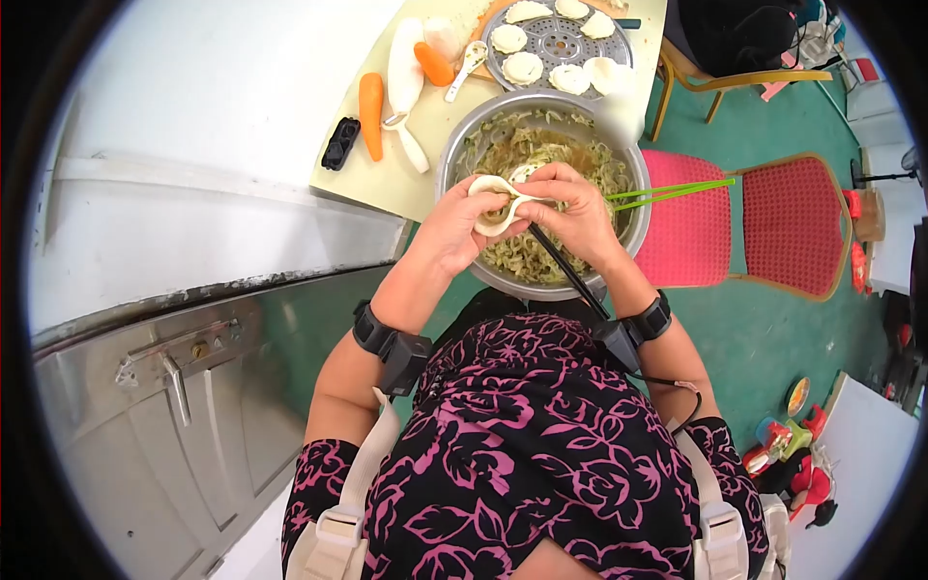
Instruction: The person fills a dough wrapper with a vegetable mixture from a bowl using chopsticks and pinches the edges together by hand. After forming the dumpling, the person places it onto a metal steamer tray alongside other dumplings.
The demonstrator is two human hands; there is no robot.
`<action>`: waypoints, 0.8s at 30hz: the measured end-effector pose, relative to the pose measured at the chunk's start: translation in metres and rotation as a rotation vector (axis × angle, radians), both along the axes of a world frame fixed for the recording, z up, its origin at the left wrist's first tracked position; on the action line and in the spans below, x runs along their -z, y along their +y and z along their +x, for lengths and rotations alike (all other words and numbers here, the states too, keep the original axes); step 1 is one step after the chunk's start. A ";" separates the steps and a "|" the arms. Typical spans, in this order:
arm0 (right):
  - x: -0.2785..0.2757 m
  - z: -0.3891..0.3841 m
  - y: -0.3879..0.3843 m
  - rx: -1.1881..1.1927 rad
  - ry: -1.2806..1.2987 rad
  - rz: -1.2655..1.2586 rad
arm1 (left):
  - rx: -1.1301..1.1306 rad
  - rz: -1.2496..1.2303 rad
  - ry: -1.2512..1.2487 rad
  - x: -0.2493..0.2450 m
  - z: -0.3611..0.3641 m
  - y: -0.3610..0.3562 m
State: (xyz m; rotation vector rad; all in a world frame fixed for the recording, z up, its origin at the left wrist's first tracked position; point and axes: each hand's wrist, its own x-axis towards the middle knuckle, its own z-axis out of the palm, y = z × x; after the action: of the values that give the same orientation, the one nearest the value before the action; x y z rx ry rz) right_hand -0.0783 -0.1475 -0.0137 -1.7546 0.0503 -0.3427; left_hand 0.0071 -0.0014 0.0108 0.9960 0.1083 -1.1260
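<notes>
Both of my hands are over a large metal bowl [451,145] of shredded green filling [522,256]. A round dough wrapper [488,224], partly folded with some filling inside, is held between them. My left hand [457,224] grips its left side, the thumb at the opening. On the right side, my right hand [572,215] pinches the wrapper's edge between thumb and fingers. A dark stick-like utensil [565,266] slants from beneath my right hand toward my right wrist. Green chopsticks [677,190] rest across the bowl's right rim.
On the table [435,188] are carrots [371,114], a white radish [405,68], a peeler [411,145], a spoon [468,70], a black object [340,143] and a steamer tray [558,45] with several dumplings. A red chair [788,224] stands right of the bowl.
</notes>
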 end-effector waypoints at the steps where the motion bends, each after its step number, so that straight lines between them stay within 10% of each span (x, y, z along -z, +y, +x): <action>1: 0.003 -0.001 -0.001 0.007 -0.024 0.015 | 0.004 0.002 0.009 0.001 -0.001 -0.001; 24: -0.004 -0.005 0.005 0.125 -0.073 -0.256 | -0.001 -0.054 0.062 0.002 0.000 0.002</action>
State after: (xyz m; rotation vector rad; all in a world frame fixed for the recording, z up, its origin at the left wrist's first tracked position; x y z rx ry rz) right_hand -0.0830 -0.1422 -0.0099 -1.9955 0.0662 -0.5234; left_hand 0.0072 0.0010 0.0085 0.9128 0.1276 -1.1535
